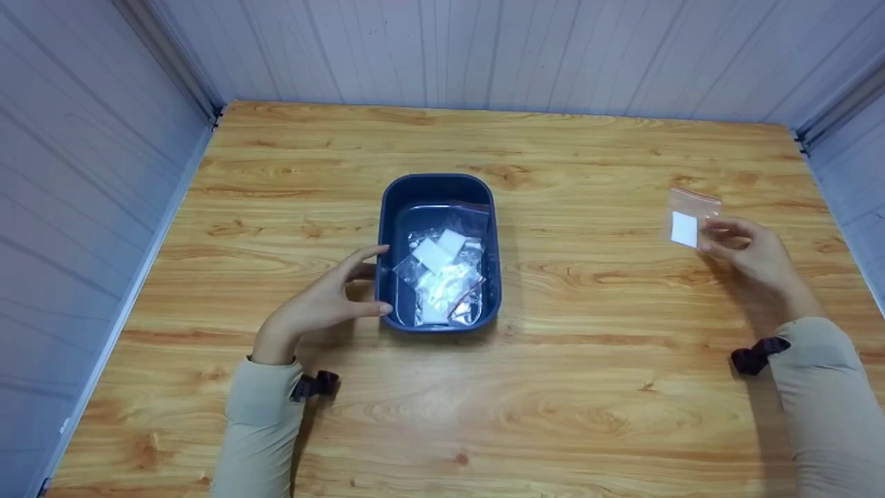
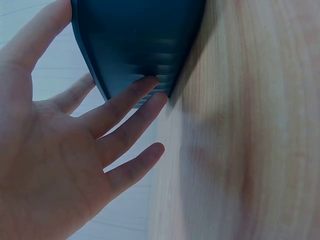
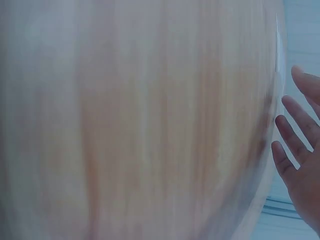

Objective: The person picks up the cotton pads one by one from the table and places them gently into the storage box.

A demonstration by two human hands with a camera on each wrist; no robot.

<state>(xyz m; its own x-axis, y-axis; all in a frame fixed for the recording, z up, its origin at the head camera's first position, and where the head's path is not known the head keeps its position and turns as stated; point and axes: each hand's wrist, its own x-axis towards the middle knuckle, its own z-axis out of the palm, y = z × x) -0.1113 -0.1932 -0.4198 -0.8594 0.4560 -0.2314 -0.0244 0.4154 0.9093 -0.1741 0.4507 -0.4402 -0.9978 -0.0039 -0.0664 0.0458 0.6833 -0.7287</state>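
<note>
A dark blue rectangular bin (image 1: 441,181) stands on the wooden table. Inside are several clear zip bags (image 1: 453,287), some with white square pieces (image 1: 433,255) showing. My left hand (image 1: 321,297) is at the bin's left side, thumb and index fingertips on the rim. In the left wrist view, two more straight fingertips (image 2: 152,82) rest by its outer wall; the little finger stands away. To the right, a small clear zip bag (image 1: 693,202) with a reddish seal holds a white square (image 1: 684,229). My right hand (image 1: 753,256) is beside it, thumb and index parted at its right edge.
The wood-grain table (image 1: 553,401) spreads around the bin. Pale panelled walls (image 1: 456,55) stand behind it and at both sides. A dark wrist camera (image 1: 317,384) sits on the left sleeve, and another dark camera (image 1: 757,356) on the right one.
</note>
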